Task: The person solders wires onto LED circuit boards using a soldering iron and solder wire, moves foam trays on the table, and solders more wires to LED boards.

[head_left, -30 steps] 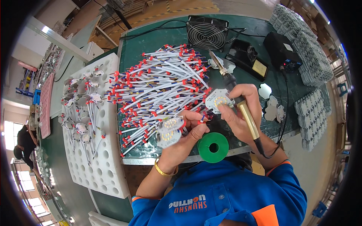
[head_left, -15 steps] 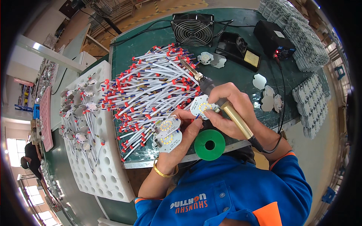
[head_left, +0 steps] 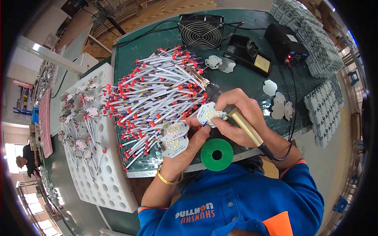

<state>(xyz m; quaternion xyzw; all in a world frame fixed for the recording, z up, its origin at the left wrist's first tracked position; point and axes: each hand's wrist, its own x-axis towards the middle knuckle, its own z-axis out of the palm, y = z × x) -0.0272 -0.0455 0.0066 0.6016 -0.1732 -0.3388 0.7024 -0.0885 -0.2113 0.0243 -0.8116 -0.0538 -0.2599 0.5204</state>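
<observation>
My left hand point(head_left: 184, 151) is closed on two white LED boards point(head_left: 173, 147), fanned one over the other. Its thumb and finger pinch a short blue wire end beside a third LED board point(head_left: 205, 114). With thumb and finger, my right hand point(head_left: 246, 114) grips the edge of that third board. A soldering iron point(head_left: 247, 129) with a brass-coloured handle also lies in my right hand, its tip pointing up and left over a pile of white cables point(head_left: 157, 92) with red rings. Just below my fingers stands a green solder spool point(head_left: 226, 161).
A white foam tray point(head_left: 112, 187) at left holds several boards with cables. Along the back are a black fan point(head_left: 201, 34), an iron stand point(head_left: 240, 51) with a yellow sponge point(head_left: 262, 63) and a black soldering station point(head_left: 281, 43). Stacked boards point(head_left: 323, 114) stand at right; the iron's cord point(head_left: 294, 102) runs nearby.
The whole view has shifted slightly left. Both hands keep nearly the same pose, with the boards and the soldering iron still held.
</observation>
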